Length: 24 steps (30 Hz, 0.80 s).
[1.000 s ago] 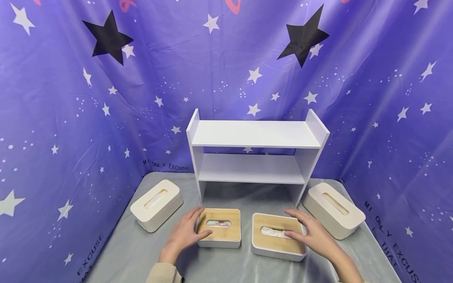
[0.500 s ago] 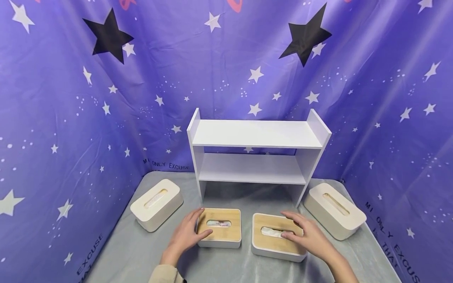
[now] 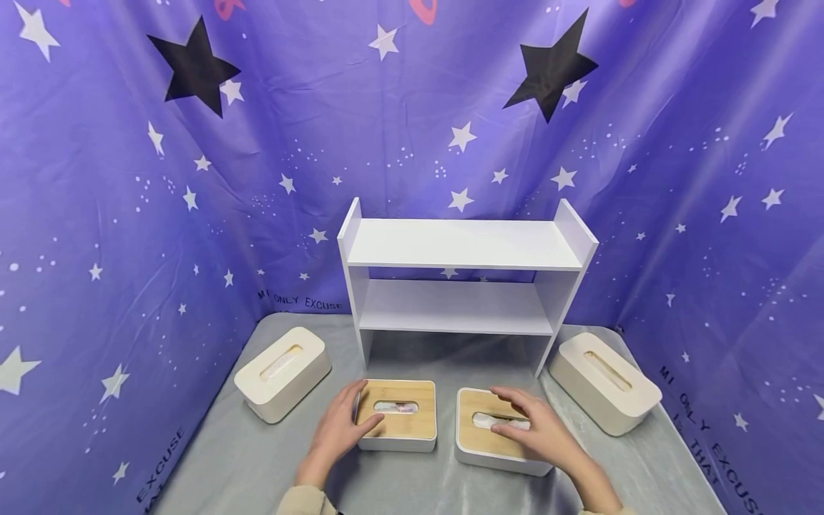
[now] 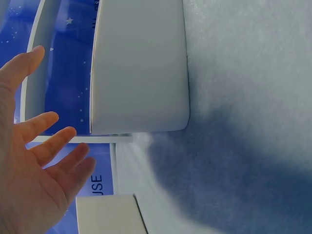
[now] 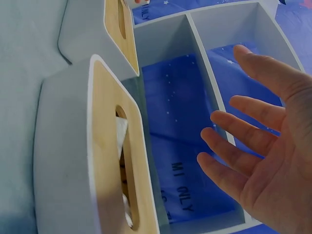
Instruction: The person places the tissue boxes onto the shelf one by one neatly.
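Two tissue boxes with bamboo lids and pale sides lie on the grey cloth, the left one (image 3: pixel 397 444) and the right one (image 3: pixel 479 455). My left hand (image 3: pixel 335 428) hovers at the left box's left end, fingers spread; in the left wrist view that hand (image 4: pixel 44 165) shows a gap from the box's side (image 4: pixel 141 68). Over the right half of the other box is my right hand (image 3: pixel 539 431), thumb and fingers apart. The right wrist view shows this hand (image 5: pixel 263 146) loosely extended, holding nothing, above the lid (image 5: pixel 108 141). White tissue shows in both slots.
A white two-tier shelf (image 3: pixel 463 243) stands behind the boxes. Plain cream tissue boxes flank it, one at left (image 3: pixel 290 390) and one at right (image 3: pixel 605 404), both set at an angle. A purple star-printed curtain (image 3: pixel 412 107) surrounds the cloth-covered table (image 3: pixel 412 493).
My right hand has drifted left, further over the right bamboo-lidded box. My left hand stays nearly where it was, and the boxes have not moved.
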{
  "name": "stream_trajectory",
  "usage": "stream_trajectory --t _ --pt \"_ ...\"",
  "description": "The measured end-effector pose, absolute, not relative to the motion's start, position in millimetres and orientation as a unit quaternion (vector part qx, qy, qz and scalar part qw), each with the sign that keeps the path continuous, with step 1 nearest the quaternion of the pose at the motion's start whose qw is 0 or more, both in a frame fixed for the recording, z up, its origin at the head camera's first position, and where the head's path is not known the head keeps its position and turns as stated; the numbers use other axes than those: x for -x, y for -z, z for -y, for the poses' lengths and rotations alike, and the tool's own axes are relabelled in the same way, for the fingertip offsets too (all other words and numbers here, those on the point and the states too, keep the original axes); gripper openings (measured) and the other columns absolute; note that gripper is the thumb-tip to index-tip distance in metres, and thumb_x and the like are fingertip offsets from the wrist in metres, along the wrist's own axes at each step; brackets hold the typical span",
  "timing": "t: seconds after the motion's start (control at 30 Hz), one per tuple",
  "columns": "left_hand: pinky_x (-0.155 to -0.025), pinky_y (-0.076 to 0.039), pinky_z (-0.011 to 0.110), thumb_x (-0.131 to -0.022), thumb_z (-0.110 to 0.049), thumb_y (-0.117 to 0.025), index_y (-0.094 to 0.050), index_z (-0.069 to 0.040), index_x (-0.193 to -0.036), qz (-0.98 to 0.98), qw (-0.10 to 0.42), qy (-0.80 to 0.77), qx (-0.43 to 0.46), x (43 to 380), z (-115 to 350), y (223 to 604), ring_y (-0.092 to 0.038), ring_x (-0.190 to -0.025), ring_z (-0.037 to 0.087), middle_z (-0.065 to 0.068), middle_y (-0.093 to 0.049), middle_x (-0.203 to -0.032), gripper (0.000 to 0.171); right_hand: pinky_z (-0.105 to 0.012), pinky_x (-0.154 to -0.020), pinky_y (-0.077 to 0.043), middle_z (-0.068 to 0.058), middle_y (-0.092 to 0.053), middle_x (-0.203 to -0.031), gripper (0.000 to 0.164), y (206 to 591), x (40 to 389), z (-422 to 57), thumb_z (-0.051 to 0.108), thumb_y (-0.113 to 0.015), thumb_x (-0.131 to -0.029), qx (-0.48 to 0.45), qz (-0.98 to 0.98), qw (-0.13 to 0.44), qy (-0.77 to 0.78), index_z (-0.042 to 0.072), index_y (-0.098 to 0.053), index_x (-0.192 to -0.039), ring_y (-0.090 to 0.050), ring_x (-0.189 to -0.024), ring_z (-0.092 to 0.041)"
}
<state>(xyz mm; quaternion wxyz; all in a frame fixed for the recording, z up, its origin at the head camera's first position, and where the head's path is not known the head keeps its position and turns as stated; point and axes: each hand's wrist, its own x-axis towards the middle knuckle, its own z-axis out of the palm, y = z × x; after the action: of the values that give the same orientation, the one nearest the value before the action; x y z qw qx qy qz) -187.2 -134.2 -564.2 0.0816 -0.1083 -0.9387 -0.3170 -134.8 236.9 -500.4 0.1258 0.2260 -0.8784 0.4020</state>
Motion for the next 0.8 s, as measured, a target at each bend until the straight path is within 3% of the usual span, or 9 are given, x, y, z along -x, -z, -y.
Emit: stream_trajectory --t 0.37,0.6,0.8 --pt "-0.108 -0.045 0.056 -0.083 -0.044 -0.077 -0.054 -0.002 -0.138 0.928 0.082 0.349 0.097 179.7 131.6 577.5 -0.052 -0.131 0.041 0.021 -0.056 -0.141 0.073 -0.027 -0.096 -0.057 -0.017 -0.067 -0.127 0.050 521.1 138.9 -213.7 0.013 -0.080 -0.083 -0.216 0.848 0.090 -0.475 0.000 -0.063 -0.129 -0.064 -0.117 -0.012" --pt "-0.112 -0.042 0.056 -0.082 -0.043 -0.078 -0.053 -0.003 -0.140 0.918 0.072 0.384 0.072 174.4 130.8 586.5 -0.048 -0.136 0.042 0.022 -0.051 -0.146 0.074 -0.036 -0.098 -0.057 -0.023 -0.062 -0.134 0.055 533.9 138.5 -197.3 0.014 -0.078 -0.086 -0.190 0.829 0.064 -0.522 -0.004 -0.058 -0.133 -0.064 -0.119 -0.017" --pt "-0.113 -0.041 0.057 -0.083 -0.040 -0.079 -0.047 0.002 -0.144 0.899 0.088 0.423 0.076 174.9 130.2 590.0 -0.046 -0.138 0.042 0.023 -0.046 -0.150 0.081 -0.043 -0.104 -0.052 -0.026 -0.054 -0.142 0.059 542.3 140.8 -183.3 0.012 -0.076 -0.087 -0.138 0.801 0.043 -0.581 -0.005 -0.052 -0.138 -0.060 -0.124 -0.012"
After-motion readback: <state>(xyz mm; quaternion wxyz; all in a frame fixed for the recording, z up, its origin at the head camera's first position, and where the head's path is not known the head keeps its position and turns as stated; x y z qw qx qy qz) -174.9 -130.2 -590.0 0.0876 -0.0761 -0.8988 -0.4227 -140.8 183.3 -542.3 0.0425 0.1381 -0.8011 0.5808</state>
